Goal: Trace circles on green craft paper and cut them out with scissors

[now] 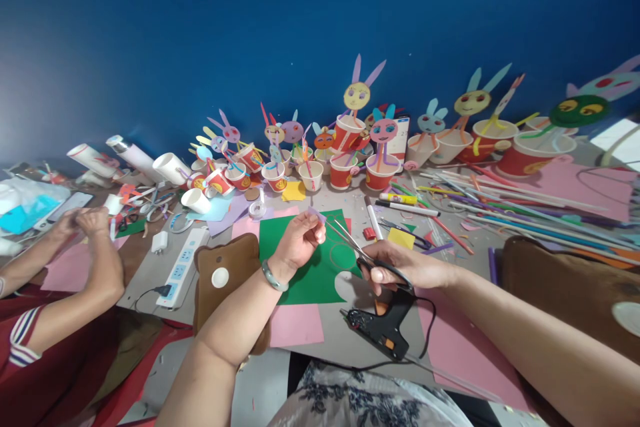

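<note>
Your left hand (301, 240) has its grip pinching a small purple paper piece (317, 214) by the fingertips, above the green sheet (310, 287) on the tabletop (334, 337). Your right hand (400, 261) has its grip wrapped around the scissors (367, 259), blades parted, pointing toward that paper. A black glue gun (383, 330) lies nearer you.

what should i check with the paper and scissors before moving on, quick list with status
1. Purple paper piece pinched in the left hand: ok.
2. Scissors gripped in the right hand: ok.
3. Left fingers safely clear of the blade tips: cannot tell, they look close.
4. Hot glue gun put down: ok, below the right hand.
5. Glue gun cool: cannot tell.
6. Co-worker's hands well away: ok, far left.
</note>
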Available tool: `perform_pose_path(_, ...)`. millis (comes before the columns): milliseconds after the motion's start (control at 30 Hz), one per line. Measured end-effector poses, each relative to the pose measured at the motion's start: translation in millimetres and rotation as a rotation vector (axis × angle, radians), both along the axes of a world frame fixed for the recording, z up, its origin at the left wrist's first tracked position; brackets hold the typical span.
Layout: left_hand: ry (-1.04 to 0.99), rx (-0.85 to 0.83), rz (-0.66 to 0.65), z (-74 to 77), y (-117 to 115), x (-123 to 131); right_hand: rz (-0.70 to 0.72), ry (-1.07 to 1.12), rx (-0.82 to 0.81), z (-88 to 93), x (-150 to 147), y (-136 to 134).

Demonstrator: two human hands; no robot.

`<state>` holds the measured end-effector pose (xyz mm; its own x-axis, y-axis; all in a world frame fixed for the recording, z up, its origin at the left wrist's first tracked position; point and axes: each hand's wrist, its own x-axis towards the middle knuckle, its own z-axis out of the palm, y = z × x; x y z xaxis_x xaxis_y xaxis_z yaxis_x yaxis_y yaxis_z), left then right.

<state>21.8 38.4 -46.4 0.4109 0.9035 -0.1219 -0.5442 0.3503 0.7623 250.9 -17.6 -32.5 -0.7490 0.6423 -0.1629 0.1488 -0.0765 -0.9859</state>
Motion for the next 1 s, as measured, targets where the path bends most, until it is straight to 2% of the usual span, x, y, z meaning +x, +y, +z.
perform_pose_path(467,-0.008,0.003,-0.017,-1.4,-0.7,0.2,0.005,0.002,-0.009,-2.7,-0.2,0.0)
perform_pose_path(1000,0.089,0.121,-0.047,-2.6,-2.0,2.2,-0.003,0.012,0.020,-3.6,0.7,0.3)
